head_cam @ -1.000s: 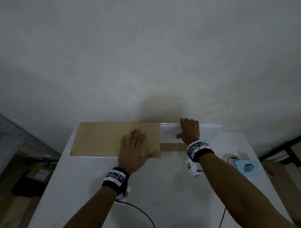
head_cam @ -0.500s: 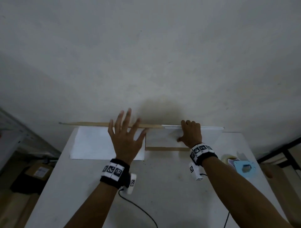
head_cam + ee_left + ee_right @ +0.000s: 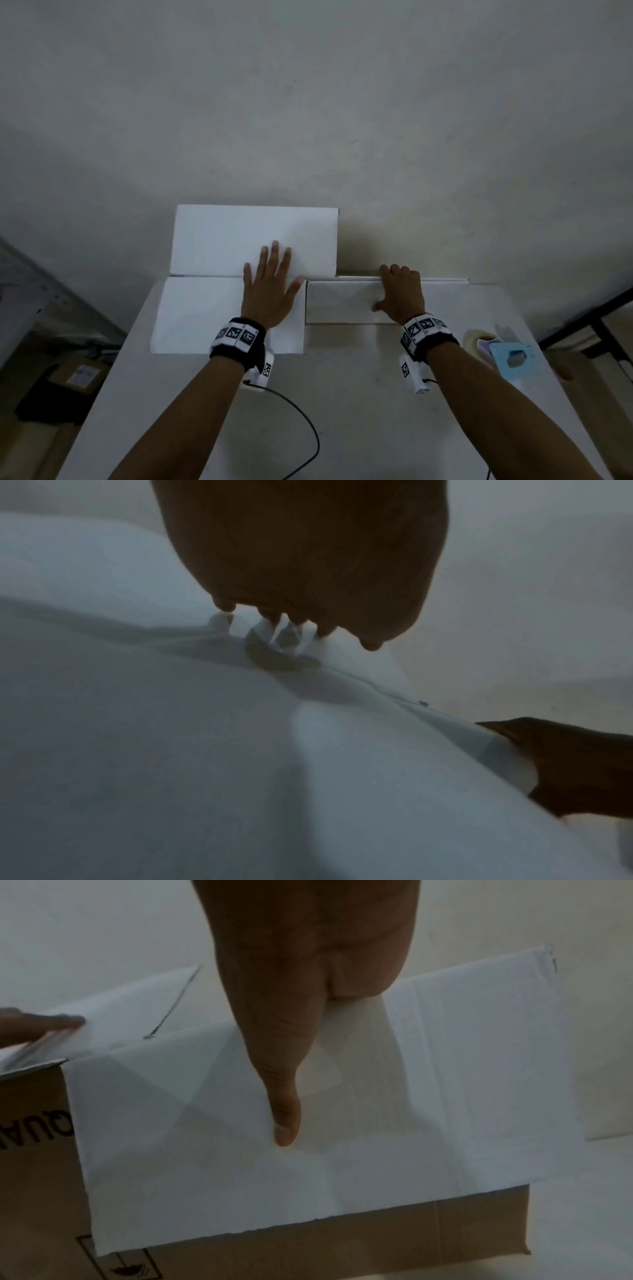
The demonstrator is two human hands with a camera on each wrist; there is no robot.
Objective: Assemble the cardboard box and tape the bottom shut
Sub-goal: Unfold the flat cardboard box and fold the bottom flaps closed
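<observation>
Here the left hand [image 3: 270,294] lies flat, fingers spread, on the cardboard box [image 3: 239,308]. The right hand [image 3: 400,294], nearer the far edge, seemingly curls over it; the box runs left-right.

From the head we look forward and down over both forearms to the white table [image 3: 342,428], wall beyond. Our left wrist camera sits close behind the left hand [image 3: 301,547], skimming the cardboard box [image 3: 171,750]. Our right wrist camera peers closely along the right hand [image 3: 308,974]. All three share that box.
</observation>
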